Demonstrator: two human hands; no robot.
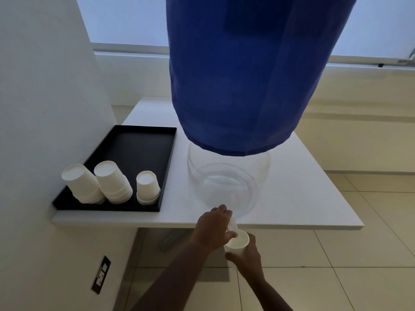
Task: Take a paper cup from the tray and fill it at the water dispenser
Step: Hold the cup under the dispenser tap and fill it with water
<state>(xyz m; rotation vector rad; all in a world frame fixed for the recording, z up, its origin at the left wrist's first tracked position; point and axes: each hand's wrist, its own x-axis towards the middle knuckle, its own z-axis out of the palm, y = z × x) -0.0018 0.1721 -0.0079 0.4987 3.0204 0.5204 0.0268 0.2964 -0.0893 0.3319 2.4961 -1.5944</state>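
The paper cup (238,241) is held upright just below the front edge of the white table (303,198), out over the tiled floor (359,265). It is gripped from below and the side by the right hand (248,259), fingers wrapped round its wall; only the rim and the upper wall are seen, the base being hidden in the grasp. Whether any water is in the cup cannot be made out. Directly above the rim, the left hand (213,230) is closed on what seems to be the tap of the water dispenser (224,182), though the tap itself is almost wholly covered by the fingers and blurred. The dispenser's clear lower body is seen standing on the table near the front edge; its upper part is draped in a blue cover (242,75), which is cut off at the top of the view. To the left, well apart from both hands, a black tray (139,140) lies by the wall (45,86), its front edge near the table edge. Three upturned stacks of cups (114,182) are crowded at the tray's near end, and the far half is left bare. Open tabletop is seen to the right of the dispenser.
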